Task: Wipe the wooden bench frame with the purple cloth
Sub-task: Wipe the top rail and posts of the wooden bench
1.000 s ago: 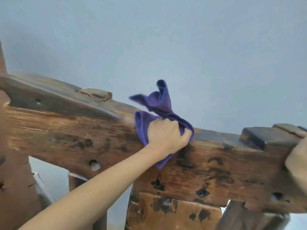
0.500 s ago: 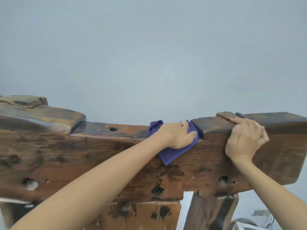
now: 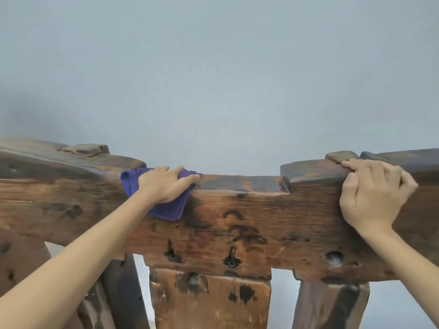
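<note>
A heavy, dark-stained wooden bench frame (image 3: 249,224) runs across the view as a thick top beam with a shallow notch in its middle. My left hand (image 3: 166,184) presses the purple cloth (image 3: 166,210) flat over the beam's top edge at the left end of the notch; the cloth hangs down the front face below my palm. My right hand (image 3: 373,193) grips the raised right part of the beam, fingers curled over its top, without any cloth.
Upright wooden slats (image 3: 209,300) stand under the beam, with gaps between them. A plain grey-blue wall (image 3: 218,79) fills the background. A small wooden peg (image 3: 85,149) sticks up from the beam's left top.
My left hand slid the cloth leftward along the notch, from its right end to its left end. My right hand stayed gripping the beam's right part. The view shifted.
</note>
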The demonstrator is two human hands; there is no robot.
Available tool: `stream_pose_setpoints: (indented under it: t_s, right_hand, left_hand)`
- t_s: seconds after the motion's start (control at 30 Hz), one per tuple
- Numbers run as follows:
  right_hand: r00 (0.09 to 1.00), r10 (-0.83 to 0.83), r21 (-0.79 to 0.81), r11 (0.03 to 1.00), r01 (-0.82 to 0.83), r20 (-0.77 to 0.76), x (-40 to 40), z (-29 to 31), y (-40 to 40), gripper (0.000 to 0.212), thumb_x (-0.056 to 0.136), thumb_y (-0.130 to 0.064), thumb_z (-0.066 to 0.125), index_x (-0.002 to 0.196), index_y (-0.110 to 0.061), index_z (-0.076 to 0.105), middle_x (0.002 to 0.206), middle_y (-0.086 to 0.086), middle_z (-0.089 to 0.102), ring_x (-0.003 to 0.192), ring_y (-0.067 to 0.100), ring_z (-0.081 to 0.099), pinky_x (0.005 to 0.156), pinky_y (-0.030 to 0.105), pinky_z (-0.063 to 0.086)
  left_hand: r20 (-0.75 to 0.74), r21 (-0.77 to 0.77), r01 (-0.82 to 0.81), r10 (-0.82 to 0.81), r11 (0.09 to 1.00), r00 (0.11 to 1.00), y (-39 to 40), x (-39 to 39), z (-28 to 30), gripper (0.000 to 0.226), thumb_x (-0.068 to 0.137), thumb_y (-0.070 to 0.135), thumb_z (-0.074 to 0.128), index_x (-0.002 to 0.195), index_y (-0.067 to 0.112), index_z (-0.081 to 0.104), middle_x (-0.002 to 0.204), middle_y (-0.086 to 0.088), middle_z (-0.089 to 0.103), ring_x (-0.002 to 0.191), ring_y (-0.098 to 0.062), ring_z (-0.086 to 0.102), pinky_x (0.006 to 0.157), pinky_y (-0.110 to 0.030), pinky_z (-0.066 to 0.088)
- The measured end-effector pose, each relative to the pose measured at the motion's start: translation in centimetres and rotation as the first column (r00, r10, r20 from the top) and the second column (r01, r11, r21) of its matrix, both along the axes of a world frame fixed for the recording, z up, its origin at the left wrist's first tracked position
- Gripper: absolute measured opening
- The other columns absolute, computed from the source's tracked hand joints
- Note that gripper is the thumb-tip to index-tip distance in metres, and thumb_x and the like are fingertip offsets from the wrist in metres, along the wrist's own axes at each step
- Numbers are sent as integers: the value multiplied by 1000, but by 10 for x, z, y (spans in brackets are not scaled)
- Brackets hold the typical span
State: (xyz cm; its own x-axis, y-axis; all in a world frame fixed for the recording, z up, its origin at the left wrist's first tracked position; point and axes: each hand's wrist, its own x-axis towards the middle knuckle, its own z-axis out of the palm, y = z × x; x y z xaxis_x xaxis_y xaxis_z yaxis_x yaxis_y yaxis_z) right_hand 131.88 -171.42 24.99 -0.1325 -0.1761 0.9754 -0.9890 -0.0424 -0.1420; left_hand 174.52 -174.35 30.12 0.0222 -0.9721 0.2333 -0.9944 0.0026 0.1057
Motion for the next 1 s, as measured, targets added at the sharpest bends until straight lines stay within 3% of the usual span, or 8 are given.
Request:
stream_pose_setpoints:
  t_s: [0.13, 0.23, 0.33, 0.43, 0.5, 0.6, 0.8, 1.0]
  right_hand:
    - [999, 3, -16, 1000, -3, 34, 8, -2, -3, 33, 99, -25, 36, 111, -20, 66, 109, 0, 68, 112, 28, 54, 106, 48, 29]
    - [999, 6, 0, 1000, -6, 39, 8, 0, 0, 31, 99, -24, 38, 112, -20, 66, 109, -1, 67, 112, 27, 53, 106, 49, 31]
    - [999, 0, 27, 1000, -1, 32, 5, 1, 1, 32, 99, -25, 38, 112, -20, 67, 111, -2, 68, 114, 25, 53, 108, 47, 29]
    - [1000, 18, 40, 999, -17, -4, 0, -1, 1, 33, 101, -26, 36, 113, -21, 66, 113, -4, 68, 115, 23, 53, 108, 45, 28]
    - [1000, 18, 47, 999, -17, -22, -2, -1, 2, 35, 101, -27, 34, 114, -22, 66, 114, -5, 68, 115, 21, 52, 108, 45, 28]
    - [1000, 0, 45, 999, 1, -9, 1, -2, 0, 35, 101, -28, 34, 114, -21, 66, 114, -5, 68, 115, 21, 53, 108, 45, 29]
    - [1000, 6, 68, 998, -4, -28, 4, 5, 9, 31, 98, -27, 42, 112, -19, 68, 111, -4, 69, 112, 22, 56, 106, 44, 32]
    - [916, 206, 239, 963, -127, -344, -50, 42, 25, 31, 97, -31, 49, 104, -17, 75, 95, 0, 76, 90, 27, 67, 75, 37, 49]
  left_hand:
    - [8, -13, 121, -121, 993, 993, 16, -71, -5, 98, 78, 90, 3, 157, 38, 29, 159, 0, 44, 145, -27, 38, 102, -47, 38]
    - [-41, 7, 284, -283, 959, 958, 15, -150, 4, 79, 91, 77, 9, 153, 36, 38, 156, 2, 48, 142, -28, 44, 97, -48, 38]
    - [69, -69, 393, -389, 917, 919, 21, -196, -3, 49, 104, 40, 17, 132, 21, 53, 144, -2, 55, 133, -28, 51, 86, -43, 42]
    - [24, -309, 345, -356, 886, 934, 36, -187, -25, 43, 101, 44, 27, 119, 18, 56, 123, 1, 67, 116, -24, 61, 75, -36, 41]
    - [8, -429, 308, -338, 849, 941, 55, -176, -46, 57, 101, 49, 26, 139, 18, 55, 137, 1, 65, 130, -21, 57, 97, -36, 44]
    - [-23, -533, 304, -373, 789, 927, 86, -160, -88, 65, 102, 46, 36, 159, 13, 32, 165, -1, 34, 155, -20, 24, 124, -32, 25]
    - [-64, -621, 294, -421, 727, 905, 103, -151, -110, 48, 86, 32, 55, 129, 12, 62, 136, -2, 60, 123, -26, 56, 101, -36, 38]
    - [-45, -629, 279, -391, 726, 919, 73, -186, -53, 46, 95, 27, 52, 137, 9, 54, 146, -10, 53, 137, -30, 47, 114, -44, 35]
